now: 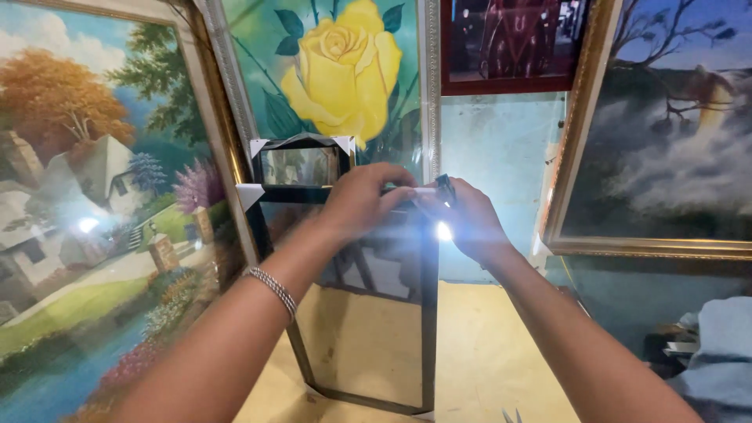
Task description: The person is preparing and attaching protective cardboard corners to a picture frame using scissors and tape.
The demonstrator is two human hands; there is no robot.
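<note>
**Both hands at top corner of black frame**

I see the L hand (362,200) closed over the top edge of the black glazed frame (427,313), w/ a beaded bracelet (272,288) on that wrist. R hand (468,219) sits at the frame's top right corner, fingers pinched on a small dark tool (445,188); can't tell what kind. Frame stands upright on the yellowish table (486,352), leaning toward the rose painting (341,70). A smaller frame (301,162) w/ white corner guards sits behind it. Landscape painting (86,196) stands at left.

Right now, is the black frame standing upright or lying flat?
Upright: the black frame stands on its bottom edge on the table, both hands at its top.
</note>
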